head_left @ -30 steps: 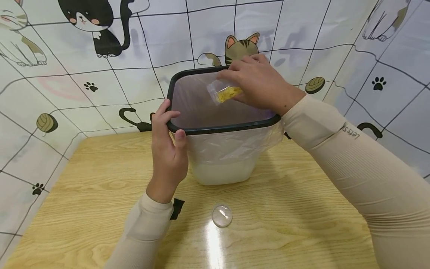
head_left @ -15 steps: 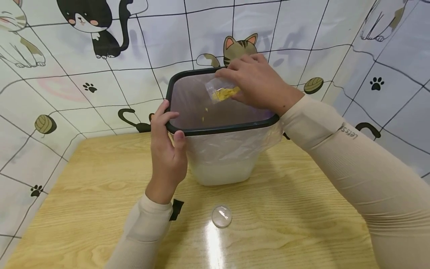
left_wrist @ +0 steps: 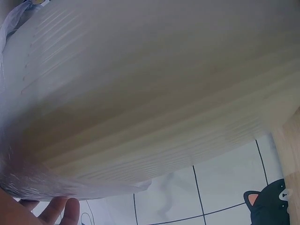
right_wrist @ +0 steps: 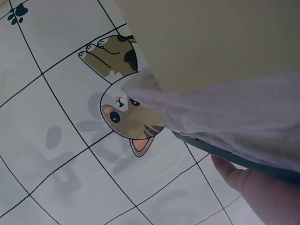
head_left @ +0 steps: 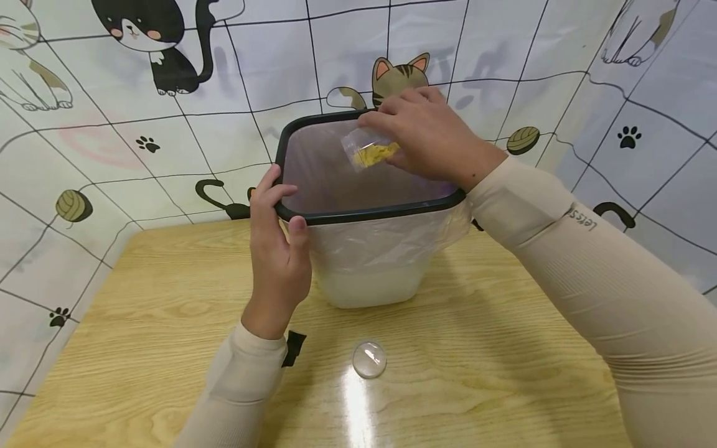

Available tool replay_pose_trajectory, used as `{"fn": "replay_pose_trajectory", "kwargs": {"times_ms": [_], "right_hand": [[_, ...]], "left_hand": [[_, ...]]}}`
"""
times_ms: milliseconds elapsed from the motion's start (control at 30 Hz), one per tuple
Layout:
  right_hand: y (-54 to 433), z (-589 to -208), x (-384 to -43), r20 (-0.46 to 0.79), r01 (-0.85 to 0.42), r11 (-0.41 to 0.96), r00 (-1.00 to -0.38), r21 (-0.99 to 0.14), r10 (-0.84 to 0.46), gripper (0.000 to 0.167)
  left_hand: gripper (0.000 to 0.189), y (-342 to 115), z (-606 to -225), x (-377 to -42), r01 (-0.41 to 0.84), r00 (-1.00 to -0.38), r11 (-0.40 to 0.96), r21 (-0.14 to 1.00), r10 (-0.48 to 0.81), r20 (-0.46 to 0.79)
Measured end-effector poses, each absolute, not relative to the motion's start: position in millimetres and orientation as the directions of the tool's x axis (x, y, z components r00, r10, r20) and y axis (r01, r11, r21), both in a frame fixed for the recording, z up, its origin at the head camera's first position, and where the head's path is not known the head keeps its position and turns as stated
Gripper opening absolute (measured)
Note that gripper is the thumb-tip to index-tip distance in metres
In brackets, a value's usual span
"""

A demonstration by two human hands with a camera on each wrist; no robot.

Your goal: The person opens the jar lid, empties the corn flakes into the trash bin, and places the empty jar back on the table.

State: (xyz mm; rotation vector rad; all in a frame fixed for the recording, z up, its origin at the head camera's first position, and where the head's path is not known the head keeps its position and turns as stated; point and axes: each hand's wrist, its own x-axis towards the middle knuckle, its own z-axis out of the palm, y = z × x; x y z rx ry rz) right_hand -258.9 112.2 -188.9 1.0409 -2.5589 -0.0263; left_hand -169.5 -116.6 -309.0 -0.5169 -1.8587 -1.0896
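A whitish, translucent trash bin (head_left: 370, 286) with a black rim (head_left: 386, 213) stands on the table. A thin clear liner (head_left: 375, 246) is folded down over its outside. My left hand (head_left: 280, 255) holds the bin at its left front corner, one finger reaching over the rim and the thumb in front. Over the opening, my right hand (head_left: 428, 137) pinches a small clear plastic bag (head_left: 351, 146) with yellow bits (head_left: 372, 154) in it. The right fingertips are partly hidden behind the hand. In the wrist views the bin wall (left_wrist: 154, 108) fills most of the picture.
In front of the bin a small round clear lid or dish (head_left: 370, 359) lies on the wooden table (head_left: 179, 323). A black piece (head_left: 294, 348) shows beside the left wrist. A cat-print sheet (head_left: 269, 62) covers the walls behind and beside the table.
Half a second ago a few yellow bits were falling from the small bag into the bin; now none show in the air. Both hands have stayed nearly in place.
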Motion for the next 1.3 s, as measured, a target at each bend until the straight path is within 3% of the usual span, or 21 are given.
{"fn": "replay_pose_trajectory", "kwargs": {"times_ms": [433,933,1300], "right_hand": [[112.2,-189.8,-261.0,0.344,-0.672,0.720,-0.643,0.176,-0.684,0.061],[112.3,-188.4,-261.1,0.317,-0.649,0.742,-0.677,0.167,-0.664,0.063],[113.0,-189.2,-261.6,0.311,-0.681,0.710,-0.646,0.178,-0.697,0.062]], "left_hand": [[0.074,-116.7,-307.9,-170.1,0.709,-0.508,0.526,0.470,-0.081,0.857],[0.073,-115.9,-306.4,-171.6,0.707,-0.513,0.525,0.473,-0.079,0.855],[0.073,-116.3,-306.9,-171.8,0.708,-0.521,0.521,0.477,-0.072,0.851]]}}
